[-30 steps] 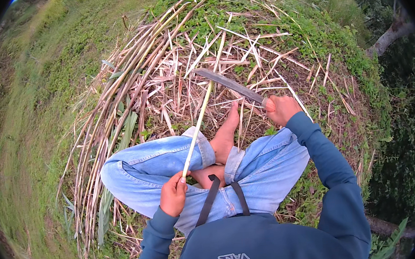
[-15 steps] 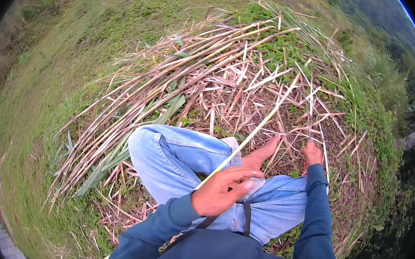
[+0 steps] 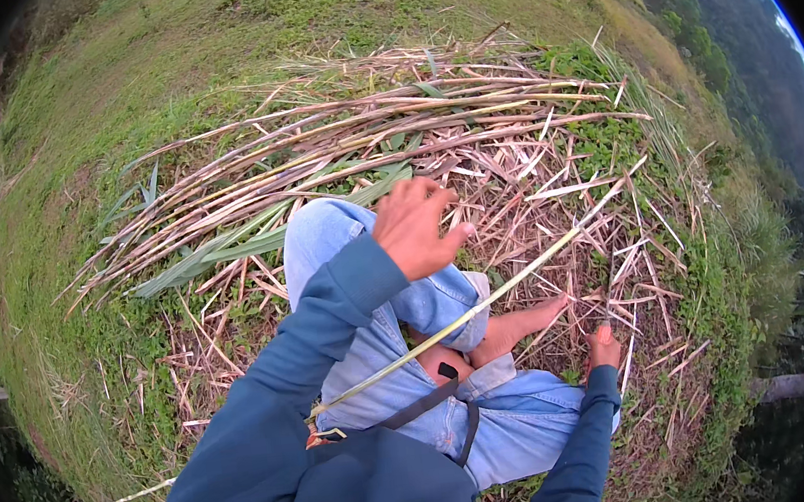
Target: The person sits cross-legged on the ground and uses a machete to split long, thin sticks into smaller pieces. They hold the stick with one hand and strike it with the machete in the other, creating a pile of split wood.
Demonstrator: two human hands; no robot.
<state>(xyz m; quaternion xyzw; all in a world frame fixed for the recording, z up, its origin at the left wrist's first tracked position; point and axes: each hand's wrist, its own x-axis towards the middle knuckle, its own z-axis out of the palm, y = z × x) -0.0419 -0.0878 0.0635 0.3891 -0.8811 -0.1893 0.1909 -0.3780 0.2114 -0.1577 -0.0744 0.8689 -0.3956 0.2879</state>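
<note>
Pale-green thin stalk (image 3: 512, 283) seemingly stripped | long brown stalks (image 3: 213, 197) left | left hand (image 3: 416, 230) empty | steel knife (image 3: 608, 309) clasped in right hand (image 3: 603, 350)

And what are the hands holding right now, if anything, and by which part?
The right hand appears to hold a knife by its handle; the left hand is open and holds nothing.

We have let go of the pale stalk (image 3: 458, 326), which now slants across our lap (image 3: 507, 439). Our left hand (image 3: 419, 228), emptied, has moved over the left knee (image 3: 320, 228) towards the stalk pile's (image 3: 335, 153) near edge. Our right hand (image 3: 603, 348) has swung the machete (image 3: 607, 303) off the stalk.
</note>
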